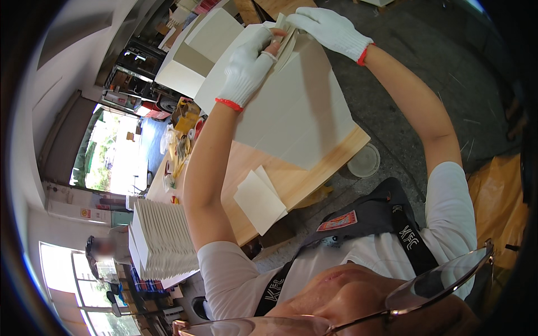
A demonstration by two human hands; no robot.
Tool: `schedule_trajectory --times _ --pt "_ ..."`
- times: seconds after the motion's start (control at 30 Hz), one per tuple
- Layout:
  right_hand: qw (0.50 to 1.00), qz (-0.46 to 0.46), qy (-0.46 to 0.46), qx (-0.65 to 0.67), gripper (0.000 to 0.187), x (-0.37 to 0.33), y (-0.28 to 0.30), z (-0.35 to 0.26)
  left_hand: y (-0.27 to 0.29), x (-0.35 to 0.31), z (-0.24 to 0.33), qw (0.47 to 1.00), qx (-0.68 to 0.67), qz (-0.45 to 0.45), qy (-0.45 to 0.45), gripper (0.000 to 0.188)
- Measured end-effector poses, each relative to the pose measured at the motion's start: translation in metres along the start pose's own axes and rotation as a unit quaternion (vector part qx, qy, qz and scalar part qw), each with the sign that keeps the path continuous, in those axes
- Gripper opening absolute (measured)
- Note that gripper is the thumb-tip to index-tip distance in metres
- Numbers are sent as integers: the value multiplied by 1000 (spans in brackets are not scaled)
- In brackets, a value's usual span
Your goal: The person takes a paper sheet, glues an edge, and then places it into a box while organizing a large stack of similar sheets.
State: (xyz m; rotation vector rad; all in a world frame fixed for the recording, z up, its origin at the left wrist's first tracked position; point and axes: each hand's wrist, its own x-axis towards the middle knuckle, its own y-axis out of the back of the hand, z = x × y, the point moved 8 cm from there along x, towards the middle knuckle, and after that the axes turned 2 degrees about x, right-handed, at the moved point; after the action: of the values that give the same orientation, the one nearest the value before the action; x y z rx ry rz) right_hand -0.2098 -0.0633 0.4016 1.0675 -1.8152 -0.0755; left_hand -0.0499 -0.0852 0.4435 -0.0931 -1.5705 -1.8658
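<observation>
In the head view, the left hand wears a white knitted glove with bare fingertips showing, and these look closed in a narrow grip on the near side of a small bundle of pale cards. The right hand, gloved too, reaches in from the other side; its fingers lie nearly straight against the far end of the bundle, and I cannot tell whether they pinch it or only rest on it. So the bundle sits between the two sets of fingers, tilted and slightly fanned, above the far part of a large pale board.

That board spreads from beneath the fingers back toward the body, lying on a wooden table. Well back from the fingers, nearer the wearer, two loose cards overlap at an angle. Farther back and to the left of the fingers stands a tall pale stack; just beyond the left fingers, to their left, are more pale boards.

To handle the bundle well, I would have the left fingers pinch firmly while the right ones square the fanned edges (straight, flat fingers seem suited to that, though the knit may slip on smooth card). Even pressure from both sides should serve better than a hard squeeze, which could bend the corners. The board underneath would make a good flat surface to true the edges against.
</observation>
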Motion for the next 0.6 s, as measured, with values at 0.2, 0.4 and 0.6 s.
schedule_trajectory --times 0.2,0.4,0.6 --pt "1000 -13 -4 9 40 -4 -4 9 -6 -4 0 990 -47 -61 119 29" --pt "999 -22 0 -29 36 -8 -2 2 -8 -5 -4 985 -94 -66 129 29" --pt "998 1 47 -34 35 -10 2 -8 -1 1 2 999 -32 -3 23 29"
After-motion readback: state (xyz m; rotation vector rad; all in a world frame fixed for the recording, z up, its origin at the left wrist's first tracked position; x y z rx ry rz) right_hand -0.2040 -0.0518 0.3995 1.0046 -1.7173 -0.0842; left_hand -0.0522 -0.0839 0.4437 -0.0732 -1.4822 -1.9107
